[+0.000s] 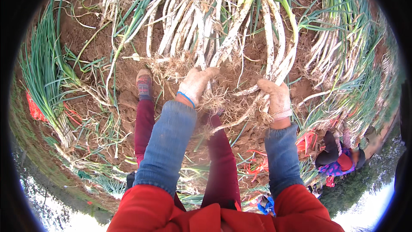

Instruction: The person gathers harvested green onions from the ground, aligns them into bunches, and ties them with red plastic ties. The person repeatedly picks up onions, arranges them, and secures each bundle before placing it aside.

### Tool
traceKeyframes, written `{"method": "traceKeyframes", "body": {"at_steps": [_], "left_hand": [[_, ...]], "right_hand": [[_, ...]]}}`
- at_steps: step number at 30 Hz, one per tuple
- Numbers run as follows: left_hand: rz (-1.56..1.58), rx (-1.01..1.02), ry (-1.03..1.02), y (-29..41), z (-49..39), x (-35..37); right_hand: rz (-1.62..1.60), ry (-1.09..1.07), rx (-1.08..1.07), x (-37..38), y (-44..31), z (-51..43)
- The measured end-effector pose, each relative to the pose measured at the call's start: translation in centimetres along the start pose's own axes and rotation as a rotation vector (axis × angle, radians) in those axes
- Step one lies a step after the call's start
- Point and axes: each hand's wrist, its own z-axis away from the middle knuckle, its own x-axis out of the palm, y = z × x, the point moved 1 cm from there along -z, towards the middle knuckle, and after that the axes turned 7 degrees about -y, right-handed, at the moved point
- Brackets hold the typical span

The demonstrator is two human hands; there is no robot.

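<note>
My left hand (197,83), in a pale, soil-stained work glove, is closed around the white lower stems of a few green onions (230,40). Their stringy roots (214,100) hang below the fist. On the other side, my gloved right hand (276,96) grips a second small bunch of green onions (273,38), with roots and a bent stem sticking out beneath. Both bunches have soil specks on the white stalks. Beyond my hands, a larger heap of green onions (183,22) lies on the ground, roots towards me. The fingertips are mostly hidden.
Brown soil (125,87) carries loose leaves. More green onions lie in a bundle (45,71) at left and a long row (344,29) at right. Red plastic strips (307,140) lie near a crouching person (341,161). My shoe (144,83) stands left of my hands.
</note>
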Motion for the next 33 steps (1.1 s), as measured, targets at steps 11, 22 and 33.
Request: {"method": "traceKeyframes", "body": {"at_steps": [11, 22, 33], "left_hand": [[0.18, -0.348, 0.02, 7.3, 2.5, -1.4], [-0.36, 0.017, -0.365, 7.6, 4.0, -3.4], [-0.121, -0.19, 0.243, -6.6, -9.3, -14.5]], "right_hand": [[-0.649, -0.251, -0.043, 0.9, -9.1, 5.0], [0.012, -0.305, 0.07, 7.5, 3.9, -3.9], [-0.263, -0.235, 0.114, 11.5, -1.2, -2.8]]}}
